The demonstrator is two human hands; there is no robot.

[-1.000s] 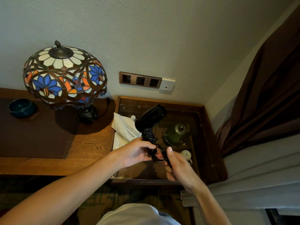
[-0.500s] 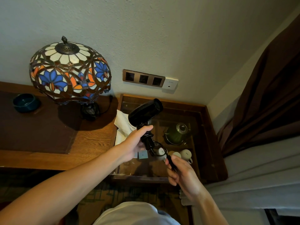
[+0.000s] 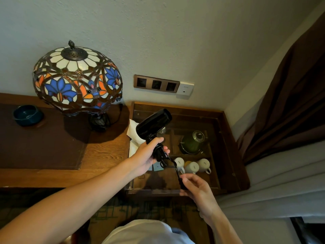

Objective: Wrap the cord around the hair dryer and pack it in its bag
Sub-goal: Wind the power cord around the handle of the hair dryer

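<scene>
At the lower centre of the frame, the right hand (image 3: 197,188) pinches the plug end of a black cord (image 3: 173,166) between thumb and fingertips, the other fingers loosely curled. Just above and to the left, the left hand (image 3: 146,155) is closed around the handle of a black hair dryer (image 3: 154,123), where the cord is already coiled (a short loop hangs free between the hands). The dryer's barrel tilts toward the upper right, held above a glass-topped wooden cabinet (image 3: 228,138). Under the glass sit three white cups (image 3: 192,167) and a green teapot (image 3: 192,142). A white bag (image 3: 134,132) lies behind the dryer. At upper left stands a stained-glass lamp (image 3: 77,80).
</scene>
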